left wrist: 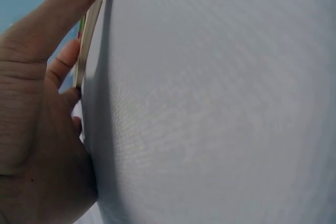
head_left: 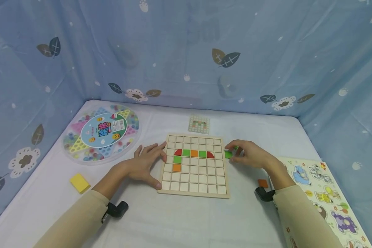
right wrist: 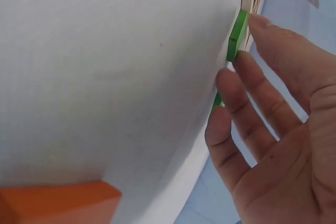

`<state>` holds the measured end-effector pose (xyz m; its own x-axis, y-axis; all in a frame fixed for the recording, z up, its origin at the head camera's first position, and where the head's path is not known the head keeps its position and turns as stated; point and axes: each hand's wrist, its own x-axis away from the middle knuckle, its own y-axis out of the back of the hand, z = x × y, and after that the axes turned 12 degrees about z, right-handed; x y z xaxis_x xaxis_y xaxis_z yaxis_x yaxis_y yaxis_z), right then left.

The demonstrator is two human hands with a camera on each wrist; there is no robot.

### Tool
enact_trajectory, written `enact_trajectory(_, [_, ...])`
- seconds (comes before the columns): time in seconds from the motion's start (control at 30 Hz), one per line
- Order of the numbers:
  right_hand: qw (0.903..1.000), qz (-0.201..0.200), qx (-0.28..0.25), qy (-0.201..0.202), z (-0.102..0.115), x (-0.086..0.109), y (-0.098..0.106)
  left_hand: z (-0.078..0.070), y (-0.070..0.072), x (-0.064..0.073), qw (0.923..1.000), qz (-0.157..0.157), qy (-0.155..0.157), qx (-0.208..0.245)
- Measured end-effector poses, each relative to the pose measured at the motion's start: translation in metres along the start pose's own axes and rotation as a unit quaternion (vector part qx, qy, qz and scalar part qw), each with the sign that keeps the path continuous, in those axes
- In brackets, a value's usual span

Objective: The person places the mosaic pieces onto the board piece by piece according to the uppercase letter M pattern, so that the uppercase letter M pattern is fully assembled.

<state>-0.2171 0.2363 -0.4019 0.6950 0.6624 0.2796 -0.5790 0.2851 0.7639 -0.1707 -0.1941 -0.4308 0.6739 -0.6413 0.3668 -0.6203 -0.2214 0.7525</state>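
A wooden grid board (head_left: 194,195) lies on the white table, with red, green and orange pieces in some of its squares. My left hand (head_left: 144,167) spreads along the board's left side, thumb at the near left corner and fingertips at the left edge; the left wrist view shows this hand (left wrist: 50,114) beside the board's rim. Just off the board's right edge, my right hand (head_left: 251,153) pinches a green tile (right wrist: 238,36) between thumb and finger. Another green piece (right wrist: 217,99) shows partly behind its other fingers.
A small pattern card (head_left: 199,124) lies behind the board. To the left are a round game box (head_left: 133,137) and a yellow block (head_left: 80,183). An orange block (head_left: 262,183) sits near the right wrist, beside an animal puzzle board (head_left: 320,187) partly under the right arm.
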Motion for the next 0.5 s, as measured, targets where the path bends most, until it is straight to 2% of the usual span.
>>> enact_trajectory(0.17, [0.9999, -0.002, 0.013, 0.006, -0.0007, -0.0015, -0.0021, -0.0015, 0.0011, 0.0014, 1.0, -0.002, -0.002, 0.004])
enact_trajectory(0.5, [0.9997, -0.005, 0.021, -0.008, 0.0001, 0.0017, -0.0049, -0.0031, 0.001, 0.0014, 1.0, -0.004, -0.001, 0.008])
